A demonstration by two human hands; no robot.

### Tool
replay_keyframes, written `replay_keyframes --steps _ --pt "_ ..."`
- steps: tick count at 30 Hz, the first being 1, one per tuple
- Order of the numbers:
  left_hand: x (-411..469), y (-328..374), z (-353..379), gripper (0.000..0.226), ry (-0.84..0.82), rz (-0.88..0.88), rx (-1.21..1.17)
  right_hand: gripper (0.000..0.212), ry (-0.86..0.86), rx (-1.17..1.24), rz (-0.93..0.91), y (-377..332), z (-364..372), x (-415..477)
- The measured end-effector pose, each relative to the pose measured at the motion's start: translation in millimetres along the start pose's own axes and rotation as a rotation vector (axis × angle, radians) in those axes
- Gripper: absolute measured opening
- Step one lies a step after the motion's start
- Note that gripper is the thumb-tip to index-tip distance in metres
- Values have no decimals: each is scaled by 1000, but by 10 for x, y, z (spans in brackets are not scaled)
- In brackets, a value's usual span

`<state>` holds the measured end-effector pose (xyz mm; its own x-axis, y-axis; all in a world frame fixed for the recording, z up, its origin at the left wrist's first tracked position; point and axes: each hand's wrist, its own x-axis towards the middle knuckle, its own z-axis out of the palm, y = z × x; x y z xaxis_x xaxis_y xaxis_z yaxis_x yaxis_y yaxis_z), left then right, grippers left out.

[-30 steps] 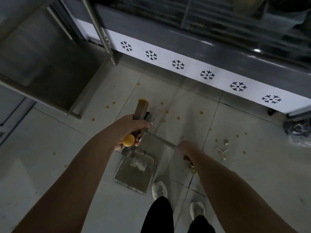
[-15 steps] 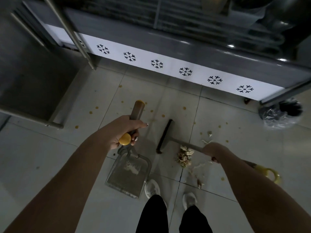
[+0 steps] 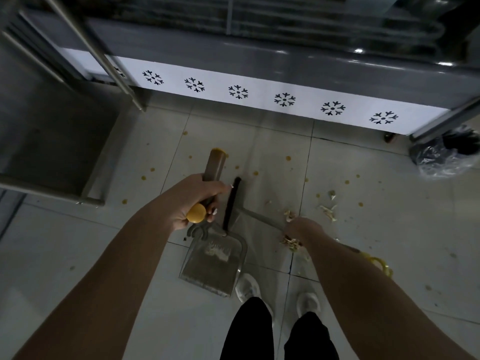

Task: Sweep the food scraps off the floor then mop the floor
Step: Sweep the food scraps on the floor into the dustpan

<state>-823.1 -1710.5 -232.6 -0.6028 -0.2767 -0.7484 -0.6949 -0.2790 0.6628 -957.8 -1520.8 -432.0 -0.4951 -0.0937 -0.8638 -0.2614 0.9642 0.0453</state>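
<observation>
Scraps [image 3: 290, 241] — just beside R hand [image 3: 301, 228] (gripping broom [image 3: 259, 217])

I count one dustpan [image 3: 215, 263], one broom [image 3: 231, 201], and two grips: my left grip [image 3: 192, 203] and right grip [image 3: 301, 227]. Two white shoes [image 3: 248, 284] are near. Six snowflake marks [image 3: 238, 92] show whole on the far panel [image 3: 262, 98], and a seventh is half hidden. One bagged bin [image 3: 441, 158] is far right.
</observation>
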Motion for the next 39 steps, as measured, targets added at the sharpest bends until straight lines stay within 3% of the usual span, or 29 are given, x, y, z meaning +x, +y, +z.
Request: replay_keyframes --steps 2,6,9,15,20,31,39 --pt "22 22 76 31 -22 6 40 25 -13 65 54 333 -55 -52" --pt "44 48 191 31 -48 25 72 31 -23 209 192 869 -230 -132" --pt "42 80 240 31 -64 35 81 27 19 148 212 1072 -392 -260" --pt "51 115 367 29 -64 27 82 32 -90 198 157 962 -313 -311" --pt "118 111 488 30 -69 34 110 25 24 86 2 762 -52 -203" --pt "181 194 737 26 -78 32 114 26 7 61 202 1976 -295 -238" --pt "293 311 1164 26 -100 20 166 32 11 167 50 1588 -376 163"
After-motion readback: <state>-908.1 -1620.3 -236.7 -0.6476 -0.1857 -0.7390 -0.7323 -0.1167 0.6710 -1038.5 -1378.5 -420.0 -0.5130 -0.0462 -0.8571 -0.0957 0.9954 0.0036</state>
